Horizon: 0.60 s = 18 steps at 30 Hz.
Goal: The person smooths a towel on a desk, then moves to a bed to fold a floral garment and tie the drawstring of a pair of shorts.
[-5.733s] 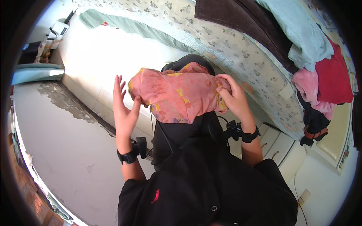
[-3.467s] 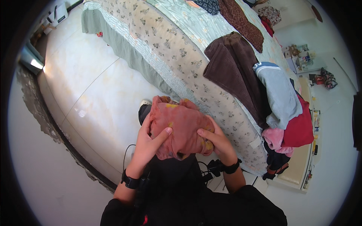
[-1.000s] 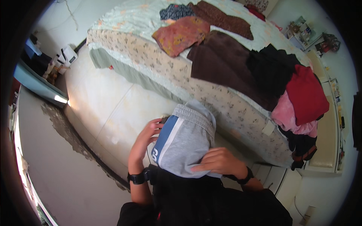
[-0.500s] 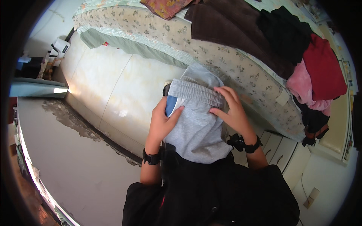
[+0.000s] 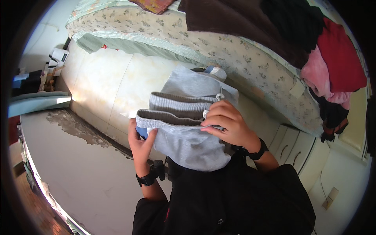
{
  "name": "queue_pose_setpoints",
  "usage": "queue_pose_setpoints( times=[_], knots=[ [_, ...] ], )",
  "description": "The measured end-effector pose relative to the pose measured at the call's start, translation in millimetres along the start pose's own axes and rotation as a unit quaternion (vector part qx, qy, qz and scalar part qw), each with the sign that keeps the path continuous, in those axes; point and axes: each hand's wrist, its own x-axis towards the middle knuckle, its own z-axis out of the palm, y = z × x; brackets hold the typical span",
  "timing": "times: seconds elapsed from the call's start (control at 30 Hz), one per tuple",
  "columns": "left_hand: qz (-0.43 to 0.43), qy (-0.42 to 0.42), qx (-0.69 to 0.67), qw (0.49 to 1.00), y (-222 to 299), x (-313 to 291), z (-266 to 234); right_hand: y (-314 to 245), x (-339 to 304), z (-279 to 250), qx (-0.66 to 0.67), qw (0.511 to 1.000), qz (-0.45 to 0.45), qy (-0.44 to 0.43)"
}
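Note:
Light grey sweatpants (image 5: pixel 188 147) hang over my lap, their ribbed elastic waistband gaping toward the top of the view. A pale drawstring with a white end shows by the right side of the waist. My left hand (image 5: pixel 141 143) grips the left end of the waistband, thumb in front, beside a blue and white side panel. My right hand (image 5: pixel 229 123) pinches the waistband's right part near the drawstring, its fingers partly over the cloth. Beyond the waistband, more grey cloth spreads above the floor. Both wrists wear black straps.
A bed with a floral side (image 5: pixel 129 25) runs across the far side. Brown trousers (image 5: pixel 239 23), a dark garment, a red garment (image 5: pixel 340 56) and a pink one (image 5: pixel 317 70) lie on it. A grey ledge (image 5: pixel 78 156) is at left, white drawers (image 5: pixel 291 149) at right.
The waistband has been spread open and turned so its inside shows. My left hand moved left and nearer with its end; my right hand shifted nearer and closed on the cloth.

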Motion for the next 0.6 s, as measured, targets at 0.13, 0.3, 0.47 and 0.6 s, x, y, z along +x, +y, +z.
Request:
queue_pose_setpoints(
  times=[0.13, 0.3, 0.47, 0.6],
  knots=[
    [0.175, -0.003, 0.003, 0.985, 2.7, 7.5, -1.9, -6.6, -3.1, -5.2, -0.013, 0.998, -0.062, 0.011],
    [0.219, -0.049, -0.056, 0.973, 66.2, 4.8, 14.1, -8.8, -4.8, -7.8, -0.053, 0.988, -0.147, -0.002],
    [0.077, -0.207, 0.146, 0.964, 114.9, -6.2, 36.7, 0.9, -28.9, -4.4, 0.01, 0.993, -0.108, 0.037],
    [0.097, -0.27, 0.327, 0.9, 92.3, -4.4, 53.7, -5.1, -38.1, -12.1, -0.025, 0.986, 0.108, 0.126]
  ],
)
